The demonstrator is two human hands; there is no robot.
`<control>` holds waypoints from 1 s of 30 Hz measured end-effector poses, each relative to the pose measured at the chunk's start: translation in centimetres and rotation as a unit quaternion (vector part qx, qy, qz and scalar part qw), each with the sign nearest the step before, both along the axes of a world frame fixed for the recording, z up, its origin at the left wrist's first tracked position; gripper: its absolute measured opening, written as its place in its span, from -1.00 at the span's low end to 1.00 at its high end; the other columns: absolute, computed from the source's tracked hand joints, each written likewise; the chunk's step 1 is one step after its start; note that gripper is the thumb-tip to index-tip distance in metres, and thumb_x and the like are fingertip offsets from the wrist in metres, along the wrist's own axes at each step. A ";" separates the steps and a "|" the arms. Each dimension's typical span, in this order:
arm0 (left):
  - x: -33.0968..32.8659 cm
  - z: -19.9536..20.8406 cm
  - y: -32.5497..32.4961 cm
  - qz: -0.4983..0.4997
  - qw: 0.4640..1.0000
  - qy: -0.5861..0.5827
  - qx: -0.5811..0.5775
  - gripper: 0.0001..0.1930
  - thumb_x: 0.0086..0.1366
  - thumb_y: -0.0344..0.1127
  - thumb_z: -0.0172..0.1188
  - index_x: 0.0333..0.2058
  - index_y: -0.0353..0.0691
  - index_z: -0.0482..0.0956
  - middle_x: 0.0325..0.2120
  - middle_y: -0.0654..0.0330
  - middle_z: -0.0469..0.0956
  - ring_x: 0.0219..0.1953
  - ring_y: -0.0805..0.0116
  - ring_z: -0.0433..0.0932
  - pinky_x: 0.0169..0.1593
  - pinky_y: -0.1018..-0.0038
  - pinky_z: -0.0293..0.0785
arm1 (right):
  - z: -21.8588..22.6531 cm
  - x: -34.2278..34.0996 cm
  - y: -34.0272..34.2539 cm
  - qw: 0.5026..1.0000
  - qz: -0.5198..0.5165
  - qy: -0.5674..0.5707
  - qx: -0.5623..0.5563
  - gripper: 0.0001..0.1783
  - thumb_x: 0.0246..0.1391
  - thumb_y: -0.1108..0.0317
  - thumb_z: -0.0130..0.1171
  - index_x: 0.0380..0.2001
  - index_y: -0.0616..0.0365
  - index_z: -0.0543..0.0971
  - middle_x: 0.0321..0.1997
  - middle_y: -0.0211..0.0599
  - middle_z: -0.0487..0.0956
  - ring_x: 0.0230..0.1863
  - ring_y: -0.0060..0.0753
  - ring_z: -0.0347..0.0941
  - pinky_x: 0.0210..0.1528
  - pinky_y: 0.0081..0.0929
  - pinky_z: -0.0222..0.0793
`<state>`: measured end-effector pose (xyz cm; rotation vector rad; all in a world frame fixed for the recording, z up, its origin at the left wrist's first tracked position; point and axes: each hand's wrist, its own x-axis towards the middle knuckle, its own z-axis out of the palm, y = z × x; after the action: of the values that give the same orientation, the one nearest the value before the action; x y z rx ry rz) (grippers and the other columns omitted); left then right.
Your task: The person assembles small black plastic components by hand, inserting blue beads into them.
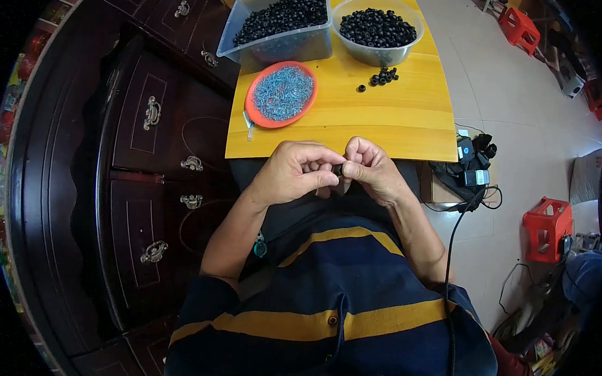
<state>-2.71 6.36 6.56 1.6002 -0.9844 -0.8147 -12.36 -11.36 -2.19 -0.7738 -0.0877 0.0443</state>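
My left hand (293, 172) and my right hand (376, 175) meet just off the table's near edge, fingertips together. Between them is a small black round part (337, 170), mostly covered by the fingers. The thumb and fingers of my right hand pinch it. The left fingers are curled closed against its side; anything else in them is too small or hidden to make out. Beyond the hands, a red oval plate (310, 113) holds a heap of tiny clear-blue pieces (282, 92). Several loose black parts with holes (384, 77) lie on the yellow table (356, 133).
At the table's far side stand a clear rectangular bin (279, 48) and a round clear tub (383, 56), both full of black parts. A dark wooden cabinet (141, 116) rises at left. To the right are a cable (452, 259), black devices (473, 161) and a red stool (547, 230).
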 end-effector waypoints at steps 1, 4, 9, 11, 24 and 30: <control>0.1 -0.2 -0.2 0.011 1.000 -0.023 0.007 -0.77 0.19 -0.55 0.32 -0.15 -0.34 0.66 -0.53 0.39 0.52 -0.52 0.70 0.50 -0.44 0.69 0.46 | 0.0 0.0 0.2 1.000 0.000 0.002 -0.001 -0.70 0.11 0.27 0.40 -0.38 0.03 0.42 -0.53 -0.43 0.56 -0.55 -0.54 0.53 -0.55 -0.58 0.42; -0.3 -0.3 -0.9 0.039 0.998 -0.055 0.019 -0.78 0.19 -0.55 0.32 -0.16 -0.34 0.65 -0.56 0.40 0.50 -0.55 0.70 0.47 -0.46 0.69 0.44 | -0.4 -0.1 0.5 0.998 -0.031 0.038 0.034 -0.74 0.14 0.29 0.37 -0.34 0.06 0.43 -0.53 -0.41 0.54 -0.58 -0.51 0.51 -0.56 -0.52 0.44; -0.4 -1.4 -1.0 0.064 0.994 -0.085 0.035 -0.70 0.11 -0.56 0.34 -0.13 -0.27 0.67 -0.52 0.42 0.47 -0.51 0.68 0.38 -0.40 0.68 0.33 | -1.2 0.1 0.5 0.996 -0.046 0.058 0.058 -0.71 0.09 0.29 0.41 -0.30 0.02 0.45 -0.41 -0.57 0.54 -0.44 -0.69 0.45 -0.33 -0.73 0.40; -0.3 -1.8 -0.9 0.049 0.992 -0.118 0.007 -0.73 0.15 -0.56 0.33 -0.14 -0.32 0.64 -0.59 0.37 0.47 -0.56 0.68 0.42 -0.48 0.61 0.37 | -0.9 0.3 0.2 0.997 -0.034 0.046 0.054 -0.70 0.10 0.29 0.41 -0.32 0.02 0.43 -0.43 -0.57 0.53 -0.45 -0.69 0.45 -0.34 -0.73 0.39; -0.3 -1.7 -0.4 0.064 0.967 -0.248 -0.001 -0.74 0.14 -0.43 0.34 -0.16 -0.24 0.61 -0.51 0.15 0.55 -0.47 0.23 0.58 -0.34 0.37 0.47 | -2.1 0.9 1.3 0.996 -0.063 0.052 0.019 -0.73 0.12 0.28 0.40 -0.37 0.02 0.44 -0.48 -0.51 0.56 -0.47 -0.73 0.44 -0.47 -0.80 0.27; -0.7 -3.9 0.0 0.099 0.962 -0.250 -0.041 -0.68 0.11 -0.49 0.35 -0.12 -0.26 0.60 -0.50 0.16 0.50 -0.48 0.28 0.53 -0.37 0.42 0.43 | -1.9 0.8 1.6 0.995 -0.077 0.070 -0.002 -0.74 0.13 0.26 0.38 -0.37 0.01 0.46 -0.47 -0.52 0.56 -0.49 -0.75 0.42 -0.51 -0.79 0.24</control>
<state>-3.39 6.33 2.64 1.8392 -1.1642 -0.2260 -11.56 -9.71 -4.13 -0.7765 0.1054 -0.0479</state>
